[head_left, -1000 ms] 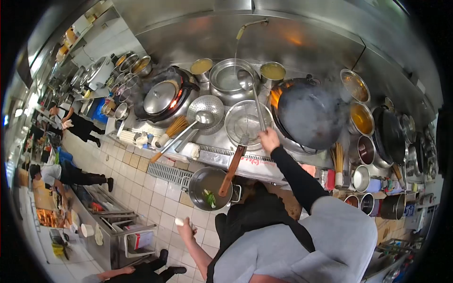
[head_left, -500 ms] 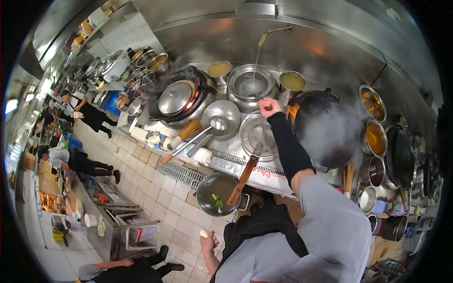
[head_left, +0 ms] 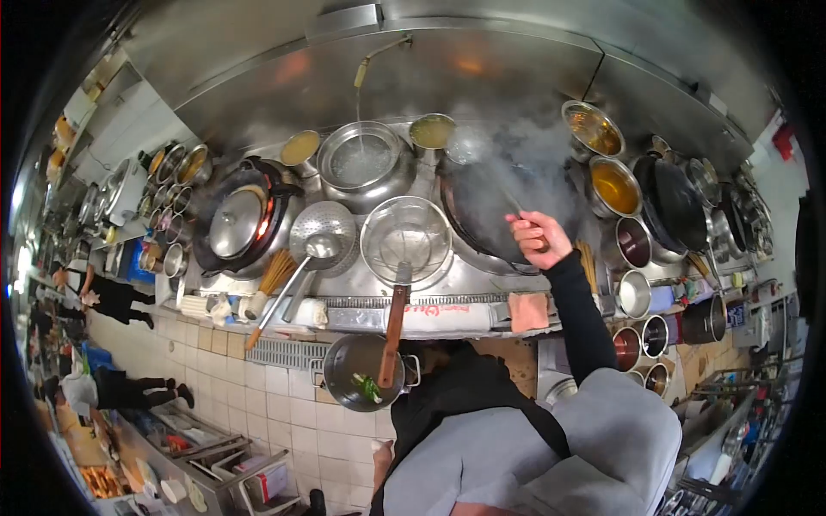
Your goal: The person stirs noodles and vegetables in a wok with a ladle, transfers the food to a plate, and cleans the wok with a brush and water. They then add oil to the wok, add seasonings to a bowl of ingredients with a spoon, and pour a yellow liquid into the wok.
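My right hand (head_left: 542,240) is closed around the handle of a metal ladle (head_left: 467,144), stretched out over a steaming dark wok (head_left: 471,202). Steam blurs the ladle's bowl and most of the wok's contents. Low beside my body, my left hand (head_left: 384,456) is partly cut off by my apron, with a bit of white cloth (head_left: 376,445) showing at its fingers. To the left of the wok, a wire strainer (head_left: 404,225) with a wooden handle rests over a bowl. Behind it stands a metal pot of water (head_left: 360,159) under a running tap (head_left: 361,73).
A lidded wok (head_left: 237,222) glows at its burner on the left, near a perforated skimmer (head_left: 325,230) and a second ladle (head_left: 323,248). Oil bowls (head_left: 614,187) stand at right. Below the counter, a pot (head_left: 346,378) holds greens. Co-workers (head_left: 129,391) are at far left.
My right hand has swung right from the water pot to the steaming wok, bringing the ladle over it. My view has turned right, and my left hand is now more hidden.
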